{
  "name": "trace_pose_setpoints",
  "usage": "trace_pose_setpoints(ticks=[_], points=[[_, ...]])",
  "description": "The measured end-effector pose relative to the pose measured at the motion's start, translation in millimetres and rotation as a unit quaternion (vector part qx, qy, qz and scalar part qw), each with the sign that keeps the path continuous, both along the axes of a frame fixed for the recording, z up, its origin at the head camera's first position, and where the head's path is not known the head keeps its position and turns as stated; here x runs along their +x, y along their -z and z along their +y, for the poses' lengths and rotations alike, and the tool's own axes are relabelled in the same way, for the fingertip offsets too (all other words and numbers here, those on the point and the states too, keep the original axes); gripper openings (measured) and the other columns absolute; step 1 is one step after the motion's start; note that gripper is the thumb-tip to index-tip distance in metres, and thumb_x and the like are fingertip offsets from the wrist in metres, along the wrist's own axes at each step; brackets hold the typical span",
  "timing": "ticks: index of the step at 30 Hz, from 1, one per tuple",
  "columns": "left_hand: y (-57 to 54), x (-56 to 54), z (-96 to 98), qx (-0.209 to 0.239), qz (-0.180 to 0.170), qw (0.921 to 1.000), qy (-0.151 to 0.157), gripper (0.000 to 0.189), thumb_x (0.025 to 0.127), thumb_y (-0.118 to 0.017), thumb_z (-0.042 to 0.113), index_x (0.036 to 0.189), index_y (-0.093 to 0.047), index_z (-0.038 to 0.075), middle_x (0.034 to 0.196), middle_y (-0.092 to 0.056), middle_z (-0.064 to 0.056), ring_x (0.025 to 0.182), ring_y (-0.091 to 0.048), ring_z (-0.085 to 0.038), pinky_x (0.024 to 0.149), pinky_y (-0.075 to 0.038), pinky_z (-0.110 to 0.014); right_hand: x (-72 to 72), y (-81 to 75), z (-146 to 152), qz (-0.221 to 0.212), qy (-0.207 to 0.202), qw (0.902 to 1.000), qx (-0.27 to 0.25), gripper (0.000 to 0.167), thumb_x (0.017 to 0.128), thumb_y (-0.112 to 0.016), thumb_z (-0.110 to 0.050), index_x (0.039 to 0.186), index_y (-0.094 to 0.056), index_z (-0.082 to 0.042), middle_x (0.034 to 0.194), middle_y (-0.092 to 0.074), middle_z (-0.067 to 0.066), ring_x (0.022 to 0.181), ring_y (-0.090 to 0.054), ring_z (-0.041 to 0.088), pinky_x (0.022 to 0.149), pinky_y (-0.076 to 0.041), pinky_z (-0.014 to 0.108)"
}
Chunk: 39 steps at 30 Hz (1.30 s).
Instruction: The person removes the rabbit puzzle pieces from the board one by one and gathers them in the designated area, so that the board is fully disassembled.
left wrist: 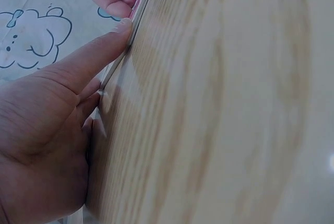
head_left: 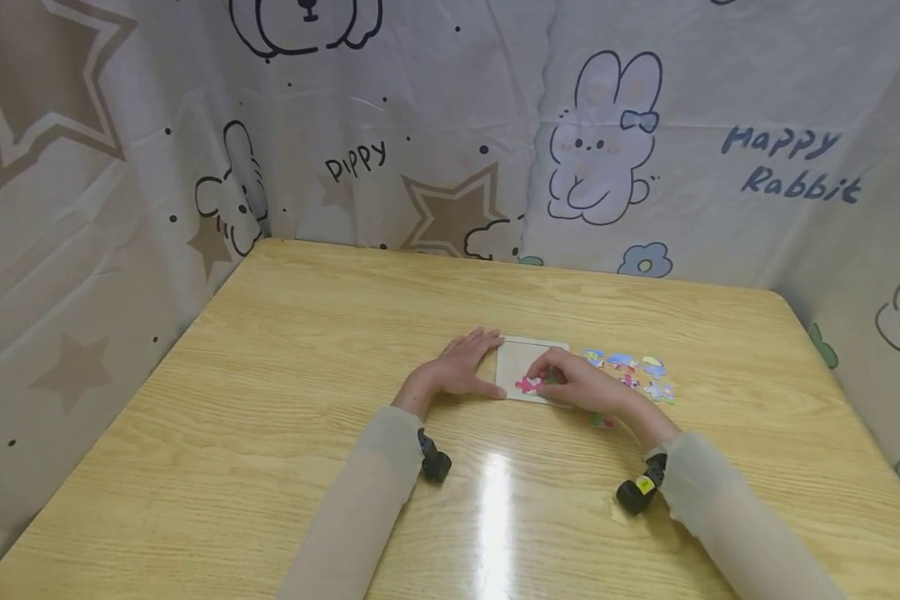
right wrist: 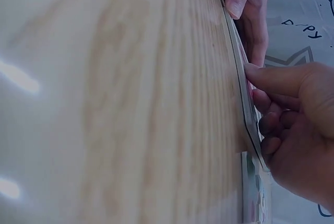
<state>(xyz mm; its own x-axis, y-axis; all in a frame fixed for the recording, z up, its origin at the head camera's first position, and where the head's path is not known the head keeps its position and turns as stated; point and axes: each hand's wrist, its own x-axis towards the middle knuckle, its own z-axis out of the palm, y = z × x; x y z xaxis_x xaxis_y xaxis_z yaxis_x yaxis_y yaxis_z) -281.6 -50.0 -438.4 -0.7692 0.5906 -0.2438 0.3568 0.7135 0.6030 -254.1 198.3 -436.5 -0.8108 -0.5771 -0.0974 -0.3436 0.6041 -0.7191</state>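
Note:
A pale, shallow puzzle tray (head_left: 513, 354) lies on the table. Spread along its left side is my left hand (head_left: 467, 363), with thumb and fingertips at the near and far left corners. From the left wrist view, the straight thumb of that hand (left wrist: 68, 83) touches the tray's edge. My right hand (head_left: 581, 383) reaches over the tray's right part and pinches a pink jigsaw piece (head_left: 527, 385) near the front edge. Curled fingers partly hide this piece and a bit of green beside it. In the right wrist view, the right thumb (right wrist: 276, 79) rests at the tray rim.
Several loose jigsaw pieces (head_left: 654, 367) lie just right of the tray, some partly behind my right hand and wrist. The wood-grain table (head_left: 307, 333) reaches back to a printed curtain (head_left: 450, 125). Each wrist carries a small black camera (head_left: 435, 465).

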Motion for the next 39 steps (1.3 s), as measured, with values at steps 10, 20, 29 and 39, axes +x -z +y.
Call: trace_pose_setpoints(ticks=[10, 20, 29, 39], points=[[1.9, -0.8, -0.2, -0.002, 0.001, 1.0, 0.0, 0.092, 0.086, -0.07, 0.047, 0.157, -0.02, 0.016, 0.167, -0.01, -0.003, 0.156, 0.002, -0.023, 0.129, -0.001, -0.043, 1.4, 0.0, -4, -0.018, 0.014, 0.9996, -0.018, 0.021, 0.095, -0.06, -0.005, 0.115, -0.056, -0.005, 0.091, -0.053, 0.007, 0.079, -0.045, 0.016, 0.067, -0.041, 0.022], [0.5, -1.3, 0.1, -0.007, -0.002, 1.0, -0.003, 0.093, 0.085, -0.071, 0.048, 0.157, -0.02, 0.018, 0.167, -0.01, -0.001, 0.156, 0.003, -0.021, 0.129, 0.001, -0.04, 11.0, -3.2, -12, 0.119, -0.01, 0.9926, -0.022, 0.016, 0.091, -0.061, 0.004, 0.106, -0.059, -0.003, 0.101, -0.06, 0.009, 0.091, -0.06, 0.018, 0.079, -0.054, 0.027], [-2.7, 1.5, 0.6, -0.001, 0.0, 1.0, -0.004, 0.093, 0.085, -0.072, 0.046, 0.157, -0.022, 0.017, 0.167, -0.011, -0.003, 0.156, 0.002, -0.022, 0.129, 0.0, -0.042, 13.8, -7.2, -13, 0.114, -0.007, 0.993, -0.032, 0.018, 0.093, -0.057, 0.006, 0.107, -0.06, -0.004, 0.108, -0.063, 0.011, 0.104, -0.065, 0.031, 0.087, -0.058, 0.04], [-2.2, 1.8, 1.5, -0.002, -0.004, 1.0, -0.007, 0.092, 0.085, -0.072, 0.047, 0.157, -0.022, 0.017, 0.167, -0.011, -0.002, 0.156, 0.002, -0.021, 0.129, 0.001, -0.04, 18.8, -2.8, 13, 0.077, 0.04, 0.9949, -0.052, 0.017, 0.095, -0.057, 0.002, 0.11, -0.06, -0.005, 0.108, -0.061, 0.014, 0.092, -0.064, 0.021, 0.073, -0.054, 0.022]])
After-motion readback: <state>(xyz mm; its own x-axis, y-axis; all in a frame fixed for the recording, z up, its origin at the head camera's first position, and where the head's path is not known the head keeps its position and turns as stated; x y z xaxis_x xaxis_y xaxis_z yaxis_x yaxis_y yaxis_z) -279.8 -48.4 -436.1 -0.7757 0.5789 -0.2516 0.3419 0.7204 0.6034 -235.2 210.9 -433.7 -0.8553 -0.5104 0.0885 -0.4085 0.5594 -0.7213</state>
